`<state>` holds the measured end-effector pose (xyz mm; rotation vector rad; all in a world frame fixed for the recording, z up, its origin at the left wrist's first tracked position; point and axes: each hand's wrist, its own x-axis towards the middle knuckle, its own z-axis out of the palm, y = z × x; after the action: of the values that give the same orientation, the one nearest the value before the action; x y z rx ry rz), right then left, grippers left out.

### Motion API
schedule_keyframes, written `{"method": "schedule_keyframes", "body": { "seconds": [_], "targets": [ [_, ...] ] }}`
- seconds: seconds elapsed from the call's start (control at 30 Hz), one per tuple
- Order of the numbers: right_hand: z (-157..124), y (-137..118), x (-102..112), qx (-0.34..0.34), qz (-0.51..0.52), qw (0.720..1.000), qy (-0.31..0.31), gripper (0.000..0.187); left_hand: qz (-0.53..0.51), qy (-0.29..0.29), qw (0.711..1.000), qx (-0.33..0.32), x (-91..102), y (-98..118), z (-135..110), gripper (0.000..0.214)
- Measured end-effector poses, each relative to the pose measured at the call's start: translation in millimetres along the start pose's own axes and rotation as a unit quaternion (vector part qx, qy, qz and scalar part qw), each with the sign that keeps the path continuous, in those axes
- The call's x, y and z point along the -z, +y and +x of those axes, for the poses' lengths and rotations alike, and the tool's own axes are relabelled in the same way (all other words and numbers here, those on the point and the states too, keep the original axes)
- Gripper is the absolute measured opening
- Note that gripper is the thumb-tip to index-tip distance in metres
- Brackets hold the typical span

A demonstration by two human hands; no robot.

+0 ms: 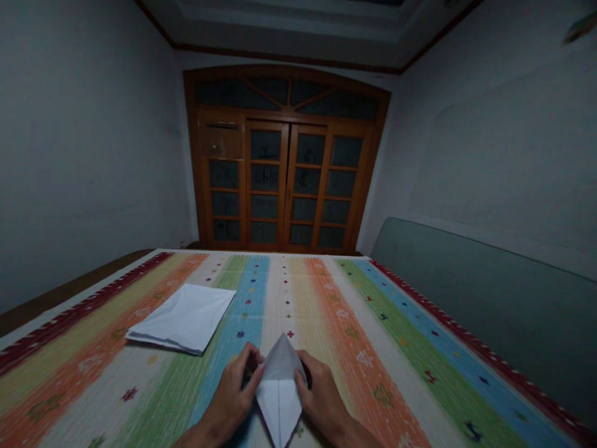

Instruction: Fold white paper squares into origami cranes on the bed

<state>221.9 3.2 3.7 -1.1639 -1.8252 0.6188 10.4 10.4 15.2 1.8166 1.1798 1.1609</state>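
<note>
The folded white paper [278,398] sits low and near the centre of your view, shaped like a long kite. One point aims up toward the far doors, and the lower tip runs to the bottom edge of the frame, so you can't see its end. A crease runs down the middle of the lower half. The upper half looks like a shaded layer standing slightly open, though the dim light makes that hard to be sure of.

Your left hand [228,392] grips the paper's left edge, with the fingers curled around and out of sight behind it. Your right hand [321,398] holds the right edge the same way, so both hands are closed on the paper. Together they hide its sides, and both forearms are cut off by the bottom of the frame.

Under your hands lies a striped woven cloth [326,298] in green, blue, orange and cream, with small embroidered motifs. To your left on it, well apart from your hands, rests a white paper packet [184,317], possibly an envelope, with layered edges along its lower side.

Past the cloth stand glazed wooden doors [284,180]. A grey-green padded panel [485,274] runs along the right side, and a blurred object [581,28] in the top right corner is too unclear to identify.
</note>
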Motion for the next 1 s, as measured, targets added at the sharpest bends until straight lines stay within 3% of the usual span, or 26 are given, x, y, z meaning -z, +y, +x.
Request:
{"method": "schedule_keyframes", "body": {
  "seconds": [0.2,0.37,0.57,0.77,1.0],
  "targets": [
    [-0.8,3.4,0.2,-0.013,0.014,0.999,0.027,0.031,-0.091,-0.057,0.994,-0.023,7.3,0.3,3.7,0.015],
    [-1.8,7.1,-1.9,-0.026,0.024,0.998,0.052,0.038,-0.108,-0.076,0.991,-0.009,5.7,-5.2,5.2,0.012],
    [-2.8,7.4,-3.2,-0.05,0.046,0.997,0.038,0.04,-0.026,-0.085,0.996,0.017,4.9,-3.9,5.0,0.011],
    [-2.9,4.0,-3.8,-0.061,0.07,0.995,0.025,0.038,0.042,-0.103,0.994,-0.007,2.1,-7.0,4.4,0.017],
    [-6.5,3.3,2.1,-0.019,0.093,0.995,-0.009,0.034,0.075,-0.099,0.992,-0.02,0.0,-14.8,1.4,0.021]
  ]
}}
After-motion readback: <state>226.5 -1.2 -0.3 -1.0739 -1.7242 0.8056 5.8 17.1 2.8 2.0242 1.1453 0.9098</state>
